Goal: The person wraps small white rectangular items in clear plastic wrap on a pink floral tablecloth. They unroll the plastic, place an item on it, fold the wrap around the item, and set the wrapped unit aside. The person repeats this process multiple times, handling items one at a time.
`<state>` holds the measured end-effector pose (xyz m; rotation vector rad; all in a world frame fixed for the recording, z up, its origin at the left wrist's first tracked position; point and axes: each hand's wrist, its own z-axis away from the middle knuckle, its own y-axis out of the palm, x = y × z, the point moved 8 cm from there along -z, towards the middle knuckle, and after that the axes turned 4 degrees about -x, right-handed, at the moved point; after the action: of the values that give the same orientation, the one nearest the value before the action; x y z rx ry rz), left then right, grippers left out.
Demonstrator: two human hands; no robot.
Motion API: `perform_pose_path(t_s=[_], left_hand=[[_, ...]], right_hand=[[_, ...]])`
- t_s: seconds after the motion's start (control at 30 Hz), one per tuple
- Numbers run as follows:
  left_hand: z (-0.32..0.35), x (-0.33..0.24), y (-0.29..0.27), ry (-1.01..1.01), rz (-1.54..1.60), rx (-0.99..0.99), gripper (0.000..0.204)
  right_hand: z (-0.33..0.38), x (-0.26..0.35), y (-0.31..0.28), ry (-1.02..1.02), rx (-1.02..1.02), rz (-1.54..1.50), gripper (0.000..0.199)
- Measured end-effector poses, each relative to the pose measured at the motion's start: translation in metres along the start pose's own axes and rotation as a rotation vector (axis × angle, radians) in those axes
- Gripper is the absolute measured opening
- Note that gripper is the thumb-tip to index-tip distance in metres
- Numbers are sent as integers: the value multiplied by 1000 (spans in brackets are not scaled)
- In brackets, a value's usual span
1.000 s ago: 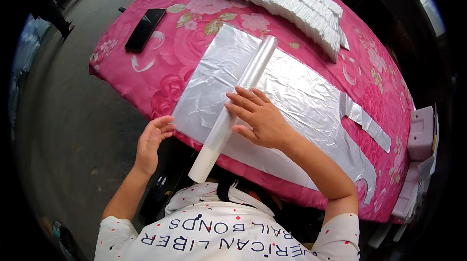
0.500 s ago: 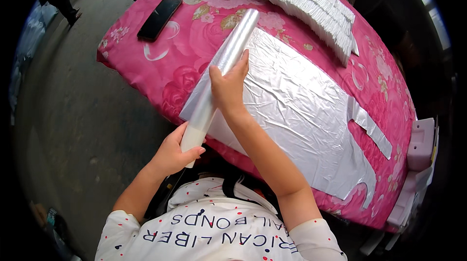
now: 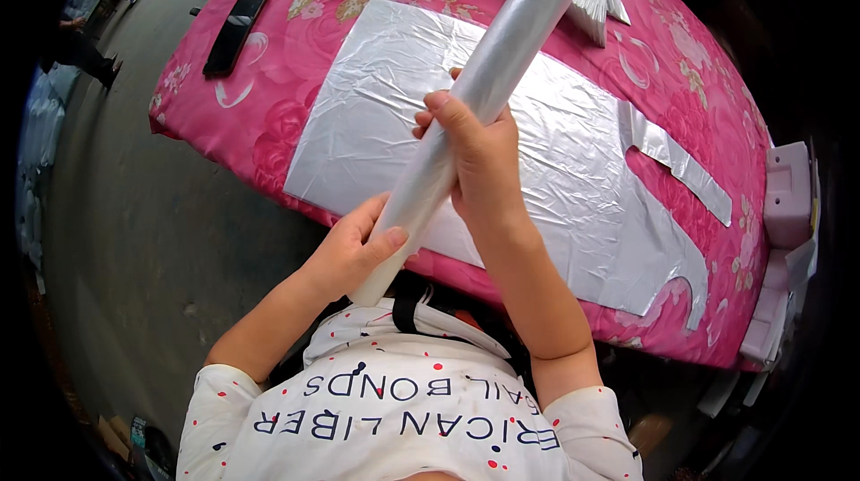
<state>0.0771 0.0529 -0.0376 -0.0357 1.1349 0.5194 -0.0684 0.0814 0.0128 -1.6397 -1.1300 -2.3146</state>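
Note:
A long roll of translucent white plastic film [image 3: 497,64] is held slantwise above the table, its far end raised toward the upper right. My right hand [image 3: 484,145] wraps round its middle, thumb on top. Near the lower end, my left hand [image 3: 363,248] grips the same roll with the thumb across it. Beneath lies a flat, wrinkled sheet of silvery-white plastic [image 3: 573,167] with curved cut-outs and two strap-like ends at the right. The roll and my right arm hide part of this sheet.
A pink floral cloth [image 3: 296,91] covers the table. On it are a black phone [image 3: 235,35] at the left and a stack of folded white pieces [image 3: 587,11] at the back. Pale pink plastic boxes [image 3: 788,194] stand by the right edge. People's legs [image 3: 94,60] show at the far left.
Both hands have lifted the roll off the sheet and brought it closer, moving it rightward. More of the sheet's left end now shows. The view has shifted slightly.

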Motion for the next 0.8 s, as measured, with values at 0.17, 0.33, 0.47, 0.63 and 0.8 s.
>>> perform_pose_path(t_s=[0.17,0.33,0.47,0.63,0.8], left_hand=[[-8,31,19,-153,-85,106,51],[30,79,15,-559,221,408,67],[49,97,3,-672,246,406,72],[51,99,3,-686,357,432,69],[51,96,3,-684,366,449,69]], right_hand=[[4,-20,-46,52,-101,-14,63],[-33,18,-151,64,-279,-9,42],[-46,57,-219,36,-356,263,32],[-35,46,-204,204,-81,463,28],[-33,31,-179,326,60,611,27]])
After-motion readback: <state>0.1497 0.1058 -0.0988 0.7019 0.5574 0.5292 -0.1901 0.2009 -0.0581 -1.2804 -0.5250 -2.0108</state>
